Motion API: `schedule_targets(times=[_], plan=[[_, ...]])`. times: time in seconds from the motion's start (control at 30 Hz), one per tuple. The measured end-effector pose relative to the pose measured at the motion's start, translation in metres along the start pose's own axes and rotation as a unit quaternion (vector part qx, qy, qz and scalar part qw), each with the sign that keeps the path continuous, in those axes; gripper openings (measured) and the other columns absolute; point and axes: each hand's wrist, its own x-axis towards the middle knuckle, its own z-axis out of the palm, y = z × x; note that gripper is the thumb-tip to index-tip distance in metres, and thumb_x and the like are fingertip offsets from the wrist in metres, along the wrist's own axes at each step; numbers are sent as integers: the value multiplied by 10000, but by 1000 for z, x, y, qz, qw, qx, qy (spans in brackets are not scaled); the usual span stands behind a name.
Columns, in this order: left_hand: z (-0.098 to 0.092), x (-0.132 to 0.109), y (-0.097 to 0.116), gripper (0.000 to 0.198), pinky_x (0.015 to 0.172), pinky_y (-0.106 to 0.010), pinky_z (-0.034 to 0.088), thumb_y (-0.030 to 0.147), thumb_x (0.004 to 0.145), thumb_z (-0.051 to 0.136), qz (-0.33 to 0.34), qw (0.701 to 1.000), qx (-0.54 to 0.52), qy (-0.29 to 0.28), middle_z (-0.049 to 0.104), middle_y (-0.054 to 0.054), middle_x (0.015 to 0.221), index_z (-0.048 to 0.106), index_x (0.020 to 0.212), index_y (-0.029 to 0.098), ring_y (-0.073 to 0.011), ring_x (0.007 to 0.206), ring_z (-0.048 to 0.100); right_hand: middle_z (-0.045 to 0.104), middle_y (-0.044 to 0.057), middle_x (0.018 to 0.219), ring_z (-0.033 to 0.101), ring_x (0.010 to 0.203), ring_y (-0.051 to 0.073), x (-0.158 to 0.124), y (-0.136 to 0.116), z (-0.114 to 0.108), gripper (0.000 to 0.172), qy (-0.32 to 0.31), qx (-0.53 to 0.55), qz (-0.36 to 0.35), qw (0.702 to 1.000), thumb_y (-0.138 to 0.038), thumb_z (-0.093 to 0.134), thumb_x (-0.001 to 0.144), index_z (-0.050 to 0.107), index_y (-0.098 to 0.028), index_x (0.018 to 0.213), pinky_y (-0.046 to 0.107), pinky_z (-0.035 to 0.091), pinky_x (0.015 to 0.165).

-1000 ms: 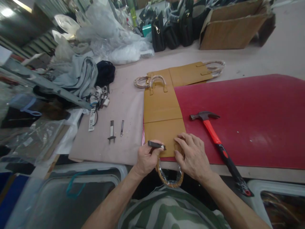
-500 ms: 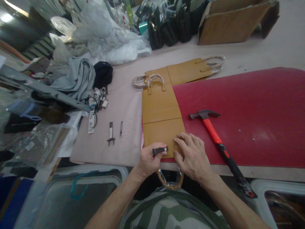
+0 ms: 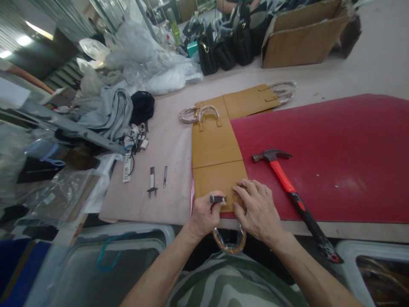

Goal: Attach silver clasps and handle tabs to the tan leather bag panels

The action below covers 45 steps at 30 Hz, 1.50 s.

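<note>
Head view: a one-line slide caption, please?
Left hand holding a dark tool, right hand resting on a tan panel, with a claw hammer alongside.

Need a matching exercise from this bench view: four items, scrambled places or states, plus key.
1. Hammer
2. Left hand
3. Right hand
4. Cardboard box

A. Over the right edge of the tan panel
B. At the back, right of the black bags
C. On the red sheet, one end past the table edge
D. Holding a dark tool

Pairs: 1-C, 2-D, 3-A, 4-B
</note>
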Motion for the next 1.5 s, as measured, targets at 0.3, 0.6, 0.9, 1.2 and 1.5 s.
schedule_targets(times=[0.3, 0.6, 0.9, 1.2, 1.5], plan=[[1, 4, 2, 133, 763, -276, 603, 158, 903, 571, -12, 1000, 14, -20, 752, -53, 891, 655, 1001, 192, -181, 811, 738, 611, 176, 1245, 574, 1129, 322, -14, 32, -24, 313, 111, -4, 9, 994, -317, 542, 924, 601, -169, 1194, 483, 474, 926], [7, 3, -1, 108, 711, -283, 565, 143, 859, 577, -5, 999, 32, -18, 714, -46, 827, 627, 938, 196, -193, 762, 712, 553, 38, 641, 529, 552, 210, -31, 76, -76, 136, -23, 88, 301, 949, -345, 587, 775, 559, -215, 742, 293, 350, 490], [7, 7, 4, 109, 692, -278, 534, 119, 824, 581, -17, 1000, 23, -3, 697, -33, 798, 607, 892, 199, -195, 747, 697, 448, -55, 566, 355, 381, 100, -7, 6, -111, 427, -23, 381, 324, 866, -642, 517, 872, 461, -241, 738, 233, 308, 349], [7, 6, 2, 66, 679, -264, 495, 152, 853, 561, -35, 998, 54, -25, 680, -25, 788, 601, 877, 198, -178, 729, 670, 544, -37, 518, 501, 370, 144, -34, -13, -148, 365, 68, -44, -89, 993, -493, 419, 1034, 517, -258, 772, 287, 284, 405], [8, 5, 5, 96, 686, -264, 486, 138, 848, 551, -25, 998, 60, -25, 682, -29, 808, 604, 899, 199, -179, 748, 665, 531, -49, 513, 467, 343, 124, -30, -29, -154, 293, 97, -110, -156, 977, -371, 372, 1065, 461, -258, 810, 281, 260, 379]])
